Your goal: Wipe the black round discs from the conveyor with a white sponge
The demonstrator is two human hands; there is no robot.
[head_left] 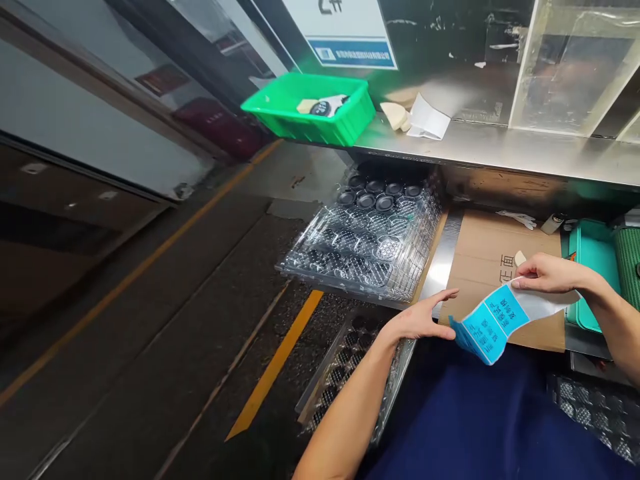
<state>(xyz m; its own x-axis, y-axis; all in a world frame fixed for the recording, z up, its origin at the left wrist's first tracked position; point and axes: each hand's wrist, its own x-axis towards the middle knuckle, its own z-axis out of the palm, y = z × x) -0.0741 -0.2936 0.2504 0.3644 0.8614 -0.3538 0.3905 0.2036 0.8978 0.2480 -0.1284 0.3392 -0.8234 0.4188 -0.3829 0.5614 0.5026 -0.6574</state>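
Note:
My right hand (545,273) pinches a strip of blue labels (500,317) printed with dark characters on white backing paper. The strip bends down toward the left, and its white part runs out under the right wrist. Thumb and fingers spread apart, my left hand (423,317) is at the strip's left end. Its thumb tip meets or nearly meets a curled blue label corner; I cannot tell whether it sticks there. Under the strip lies a cardboard sheet (480,260) with dark printed characters on the metal table.
Stacked clear plastic trays (360,233) with black round parts stand left of the cardboard. A green bin (310,110) and folded white paper (429,119) sit on the shelf above. At right is a teal tray (597,267). More trays (345,363) lie lower down, above the floor.

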